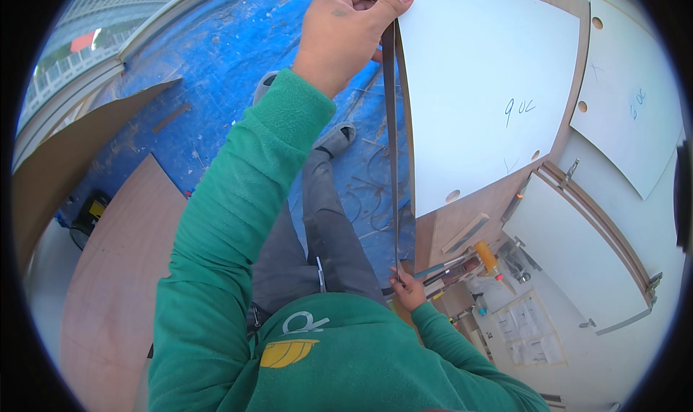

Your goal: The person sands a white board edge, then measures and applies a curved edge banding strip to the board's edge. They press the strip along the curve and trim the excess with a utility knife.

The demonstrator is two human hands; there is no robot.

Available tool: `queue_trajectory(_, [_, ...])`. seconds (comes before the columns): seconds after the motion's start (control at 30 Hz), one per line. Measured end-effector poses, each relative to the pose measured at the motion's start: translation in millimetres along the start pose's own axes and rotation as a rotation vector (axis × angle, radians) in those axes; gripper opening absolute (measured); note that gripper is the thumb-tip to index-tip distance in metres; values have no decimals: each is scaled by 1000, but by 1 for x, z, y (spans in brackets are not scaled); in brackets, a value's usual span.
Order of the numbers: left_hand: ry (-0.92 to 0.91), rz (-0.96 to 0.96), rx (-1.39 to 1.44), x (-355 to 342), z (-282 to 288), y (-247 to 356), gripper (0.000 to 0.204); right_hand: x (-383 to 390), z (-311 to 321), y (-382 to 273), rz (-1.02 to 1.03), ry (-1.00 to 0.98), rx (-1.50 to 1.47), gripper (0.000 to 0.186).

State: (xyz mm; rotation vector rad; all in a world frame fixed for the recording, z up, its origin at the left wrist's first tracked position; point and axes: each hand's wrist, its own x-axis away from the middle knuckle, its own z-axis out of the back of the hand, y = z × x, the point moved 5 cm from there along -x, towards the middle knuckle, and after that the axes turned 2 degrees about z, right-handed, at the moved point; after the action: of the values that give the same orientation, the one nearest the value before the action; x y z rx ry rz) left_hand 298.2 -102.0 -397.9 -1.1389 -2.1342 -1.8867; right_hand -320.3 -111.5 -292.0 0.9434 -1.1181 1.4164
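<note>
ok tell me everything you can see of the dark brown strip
The strip is long, thin and dark brown, with a smooth-looking surface; whether it is plastic or veneer can't be told. It runs nearly straight beside the white panel's left edge, looking narrower toward the wearer. The left hand pinches it near the top of the picture, the right hand lower down. Whether it touches the panel is unclear.

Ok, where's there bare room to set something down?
White panel right of the left hand: bare above the pen marks. Reddish wooden board left of the green sleeve: also bare, tilt unclear. Crowded: tools beside the right hand.
</note>
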Motion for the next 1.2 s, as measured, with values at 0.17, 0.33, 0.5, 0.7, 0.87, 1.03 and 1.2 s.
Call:
queue_trajectory(0.17, [-41,179,137,0,-9,8,42,-1,0,-4,-15,4,19,42])
queue_trajectory(0.33, [-30,152,129,0,-7,8,41,-3,0,-6,3,3,0,42])
queue_trajectory(0.5, [-4,201,82,1,-8,15,41,-3,-1,-9,-2,-14,13,43])
queue_trajectory(0.7, [-2,164,106,1,-7,12,42,-5,-3,0,-7,-9,-27,43])
queue_trajectory(0.87, [36,153,115,3,-8,11,44,-4,-3,-8,-13,-4,0,43])
queue_trajectory(1.03, [2,153,153,0,-8,6,44,-5,-3,-10,-5,8,27,43])
queue_trajectory(1.2, [-10,107,161,9,-9,21,45,-6,-3,-10,-14,-2,10,43])
